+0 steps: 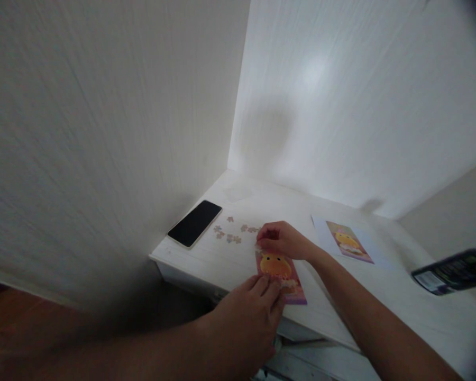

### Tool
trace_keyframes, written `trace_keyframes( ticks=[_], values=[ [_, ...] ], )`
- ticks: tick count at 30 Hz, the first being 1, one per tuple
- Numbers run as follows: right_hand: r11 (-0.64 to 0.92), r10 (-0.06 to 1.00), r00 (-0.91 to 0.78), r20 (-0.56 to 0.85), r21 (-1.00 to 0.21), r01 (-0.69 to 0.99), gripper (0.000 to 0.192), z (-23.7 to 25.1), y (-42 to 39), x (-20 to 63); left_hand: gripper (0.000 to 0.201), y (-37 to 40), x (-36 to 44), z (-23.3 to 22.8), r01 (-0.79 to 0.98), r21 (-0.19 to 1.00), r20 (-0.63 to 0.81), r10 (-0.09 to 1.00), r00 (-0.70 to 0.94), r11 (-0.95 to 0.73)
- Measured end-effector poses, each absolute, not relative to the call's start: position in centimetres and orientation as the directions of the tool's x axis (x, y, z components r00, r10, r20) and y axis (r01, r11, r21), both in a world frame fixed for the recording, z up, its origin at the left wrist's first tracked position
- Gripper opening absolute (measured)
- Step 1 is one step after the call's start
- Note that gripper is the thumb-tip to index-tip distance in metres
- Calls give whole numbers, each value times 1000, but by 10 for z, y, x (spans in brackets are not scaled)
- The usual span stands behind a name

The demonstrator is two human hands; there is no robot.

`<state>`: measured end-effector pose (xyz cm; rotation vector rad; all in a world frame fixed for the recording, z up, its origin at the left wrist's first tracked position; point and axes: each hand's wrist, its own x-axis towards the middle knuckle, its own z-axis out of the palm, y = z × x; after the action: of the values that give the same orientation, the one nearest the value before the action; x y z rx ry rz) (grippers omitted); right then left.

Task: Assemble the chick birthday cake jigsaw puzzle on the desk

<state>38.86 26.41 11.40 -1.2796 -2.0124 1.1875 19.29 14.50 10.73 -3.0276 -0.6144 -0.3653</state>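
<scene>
A small jigsaw puzzle [299, 292] with a yellow cartoon animal on a pink ground lies near the front edge of the white tabletop. My left hand [257, 304] rests on its lower left part, fingers laid flat and hiding some of the picture. At the puzzle's upper left corner, my right hand [283, 241] is closed in a pinch, with a small pale jigsaw piece partly showing at the fingertips. Several loose jigsaw pieces [230, 238] lie face down to the left of my right hand.
A black-screened phone [195, 223] lies at the table's left edge. On the right, a picture card [348, 241] with the same yellow animal rests on a white sheet [320, 227]. A dark bottle [456, 271] is farther right. White panels enclose the left and back.
</scene>
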Motion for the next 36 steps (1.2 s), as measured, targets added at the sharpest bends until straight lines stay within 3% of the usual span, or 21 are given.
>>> trace_keyframes(
  ticks=[7,17,24,30,36],
  values=[
    [298,902,-431,6,-730,615,11,109,264,390,57,148,193,102,376,-20,249,359,899,-927],
    [244,872,-483,-75,-789,564,13,108,262,391,55,147,192,96,377,-47,268,352,897,-925],
    [447,833,-545,95,-696,562,14,99,264,391,54,146,192,99,397,-102,268,359,894,-912],
    [379,883,-459,95,-720,581,14,96,265,391,57,146,190,101,386,-113,252,350,902,-916],
    [458,861,-486,148,-641,616,14,99,264,396,58,145,191,98,392,-121,262,351,899,-912]
  ],
)
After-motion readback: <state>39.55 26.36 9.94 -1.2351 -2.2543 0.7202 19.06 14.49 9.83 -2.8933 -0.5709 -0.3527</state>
